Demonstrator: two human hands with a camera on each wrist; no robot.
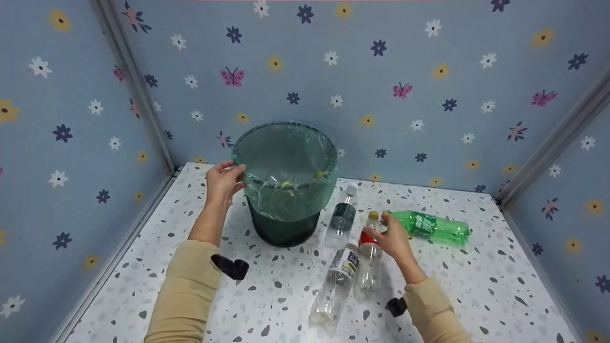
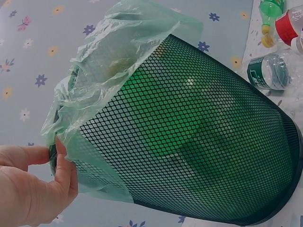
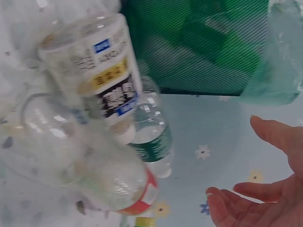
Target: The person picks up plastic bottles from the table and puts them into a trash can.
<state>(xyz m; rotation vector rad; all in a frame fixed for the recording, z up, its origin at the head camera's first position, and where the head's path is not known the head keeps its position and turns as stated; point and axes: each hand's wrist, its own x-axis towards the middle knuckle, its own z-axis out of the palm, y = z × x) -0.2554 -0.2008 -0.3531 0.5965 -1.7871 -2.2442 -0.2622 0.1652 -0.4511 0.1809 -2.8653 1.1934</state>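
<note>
My left hand (image 1: 223,185) pinches the left rim of a black mesh wastebasket (image 1: 282,229), with the green plastic bag (image 1: 295,204) folded over that rim. Thumb and fingertips meet at the edge in the left wrist view. My right hand (image 1: 395,239) hovers at a clear plastic bottle with a red label (image 1: 371,271), near its yellow cap. In the right wrist view the right hand's thumb and fingers stand apart, with nothing between them. Green shapes show dimly through the basket's mesh (image 2: 189,113).
A clear bottle with a white label (image 1: 342,264) lies left of the red-labelled one. Behind it is a bottle with a dark green label (image 1: 343,215), close to the basket. A green bottle (image 1: 445,229) lies on the right. Flowered panels (image 1: 357,71) enclose the speckled tabletop (image 1: 267,305).
</note>
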